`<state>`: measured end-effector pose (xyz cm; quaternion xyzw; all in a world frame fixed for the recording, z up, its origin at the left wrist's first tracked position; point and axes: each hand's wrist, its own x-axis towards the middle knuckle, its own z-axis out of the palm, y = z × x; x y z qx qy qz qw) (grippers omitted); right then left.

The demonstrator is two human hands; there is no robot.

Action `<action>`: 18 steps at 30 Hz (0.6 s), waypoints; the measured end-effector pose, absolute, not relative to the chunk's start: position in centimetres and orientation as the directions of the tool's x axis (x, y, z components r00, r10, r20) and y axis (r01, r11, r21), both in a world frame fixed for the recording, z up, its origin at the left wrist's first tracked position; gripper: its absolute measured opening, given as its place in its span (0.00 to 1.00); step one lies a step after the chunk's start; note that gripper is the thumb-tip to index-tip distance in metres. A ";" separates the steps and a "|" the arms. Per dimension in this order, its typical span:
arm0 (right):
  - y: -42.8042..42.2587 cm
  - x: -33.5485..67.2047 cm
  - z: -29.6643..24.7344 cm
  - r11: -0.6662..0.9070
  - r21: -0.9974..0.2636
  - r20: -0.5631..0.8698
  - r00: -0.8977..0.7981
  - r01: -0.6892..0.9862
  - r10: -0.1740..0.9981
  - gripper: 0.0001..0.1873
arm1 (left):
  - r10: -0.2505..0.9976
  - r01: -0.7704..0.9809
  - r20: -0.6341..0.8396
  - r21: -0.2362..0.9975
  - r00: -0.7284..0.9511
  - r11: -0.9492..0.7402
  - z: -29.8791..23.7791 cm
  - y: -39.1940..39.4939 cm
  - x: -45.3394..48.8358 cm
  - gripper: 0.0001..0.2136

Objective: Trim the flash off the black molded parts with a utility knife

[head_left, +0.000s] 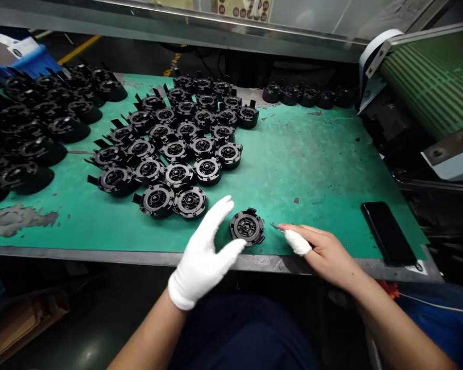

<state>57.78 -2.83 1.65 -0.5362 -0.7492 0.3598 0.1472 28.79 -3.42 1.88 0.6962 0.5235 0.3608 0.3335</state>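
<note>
A round black plastic part [247,227] with a ringed face and small tabs lies face up near the front edge of the green-topped table. My left hand [202,252], in a white glove, is open at its left side, thumb and fingers spread apart. The thumb tip is by the part's lower edge; whether it touches cannot be told. To the right, my right hand [320,249] is bare except for a white cover on the thumb. Its thumb and forefinger pinch a small, thin pointed blade [274,226], whose tip is turned toward the part.
Many similar black parts [177,149] stand grouped on the green mat [301,159], with taller black pieces [67,126] at left. A short row of parts [307,96] stands at the back. A phone [389,234] lies at right, below a green conveyor belt [435,77].
</note>
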 end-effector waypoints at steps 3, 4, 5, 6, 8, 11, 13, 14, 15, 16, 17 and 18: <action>-0.6 57.6 2.2 0.358 -0.515 -0.179 -0.506 0.779 0.844 0.21 | 0.974 0.594 0.222 0.778 0.047 -0.206 0.8 -4.0 32.2 0.49; 0.0 57.5 2.4 0.409 -0.466 -0.184 -0.538 0.785 0.823 0.20 | 0.973 0.615 0.230 0.765 0.016 -0.191 0.4 -4.0 33.2 0.51; 0.5 57.5 2.6 0.455 -0.425 -0.187 -0.567 0.783 0.802 0.20 | 0.973 0.627 0.229 0.760 -0.013 -0.171 0.0 -4.0 34.0 0.50; 0.9 57.5 2.7 0.492 -0.392 -0.189 -0.592 0.777 0.783 0.20 | 0.974 0.636 0.222 0.758 -0.040 -0.147 -0.4 -3.9 34.6 0.47; 1.4 57.6 2.8 0.542 -0.352 -0.196 -0.626 0.763 0.755 0.20 | 0.973 0.648 0.217 0.753 -0.083 -0.113 -0.8 -3.6 35.2 0.41; 1.8 57.9 2.6 0.582 -0.337 -0.200 -0.660 0.740 0.724 0.19 | 0.968 0.660 0.234 0.742 -0.091 -0.117 -1.1 -3.3 35.2 0.38; 1.9 58.1 2.4 0.600 -0.332 -0.187 -0.674 0.728 0.715 0.19 | 0.965 0.667 0.249 0.734 -0.082 -0.133 -1.1 -3.3 35.0 0.38; 1.9 58.1 2.3 0.609 -0.323 -0.174 -0.678 0.724 0.714 0.19 | 0.963 0.670 0.259 0.729 -0.080 -0.140 -1.1 -3.3 35.0 0.38; 2.0 58.2 2.2 0.620 -0.306 -0.158 -0.680 0.723 0.716 0.19 | 0.961 0.674 0.267 0.724 -0.078 -0.147 -1.1 -3.2 35.0 0.38; 2.2 58.3 2.0 0.623 -0.277 -0.138 -0.672 0.732 0.728 0.19 | 0.959 0.679 0.273 0.718 -0.074 -0.152 -1.1 -3.2 35.0 0.38; 2.4 58.5 1.9 0.612 -0.231 -0.117 -0.646 0.757 0.755 0.19 | 0.958 0.685 0.278 0.711 -0.070 -0.156 -1.1 -3.1 35.0 0.38; 2.7 58.7 1.7 0.581 -0.174 -0.094 -0.601 0.795 0.794 0.19 | 0.958 0.692 0.279 0.704 -0.066 -0.158 -1.2 -3.1 35.1 0.38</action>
